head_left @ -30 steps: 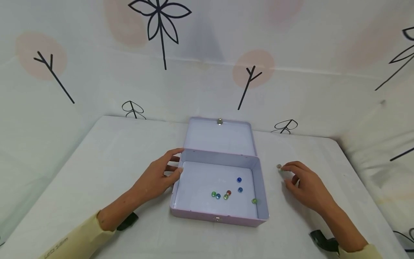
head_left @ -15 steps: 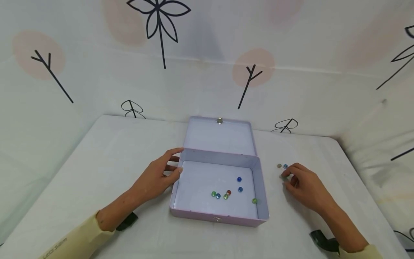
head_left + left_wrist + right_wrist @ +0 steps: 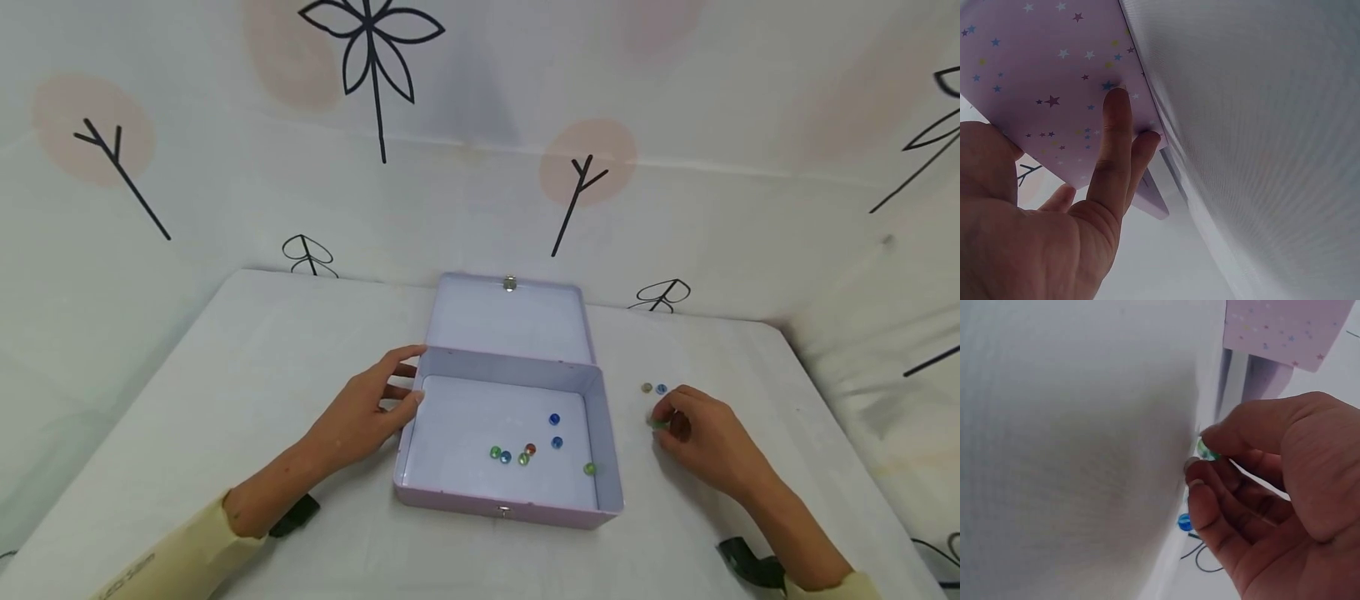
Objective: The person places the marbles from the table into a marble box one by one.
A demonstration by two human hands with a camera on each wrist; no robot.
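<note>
An open lilac tin box [image 3: 480,408] stands mid-table, with several glass marbles on its floor, among them a red marble [image 3: 530,449] and a blue marble [image 3: 554,419]. My left hand [image 3: 360,417] steadies the box's left wall, thumb at the rim. In the left wrist view, two fingers [image 3: 1116,137] press its star-printed outer side. To the right of the box, my right hand [image 3: 708,433] pinches a green marble [image 3: 1205,450] between thumb and fingertips, close to the tablecloth. Just beyond those fingers lie a greyish marble [image 3: 647,387] and a blue marble [image 3: 661,388].
The box's lid [image 3: 510,317] lies folded back toward the patterned cloth backdrop [image 3: 465,200]. A metal clasp [image 3: 510,283] sits on the lid's far edge. White cloth covers the table [image 3: 300,333]. Dark straps [image 3: 750,560] show at both wrists.
My right fingers have drawn back from the greyish marble and closed on the green one. A blue marble, hidden before, now shows next to the greyish one. The left hand stays put.
</note>
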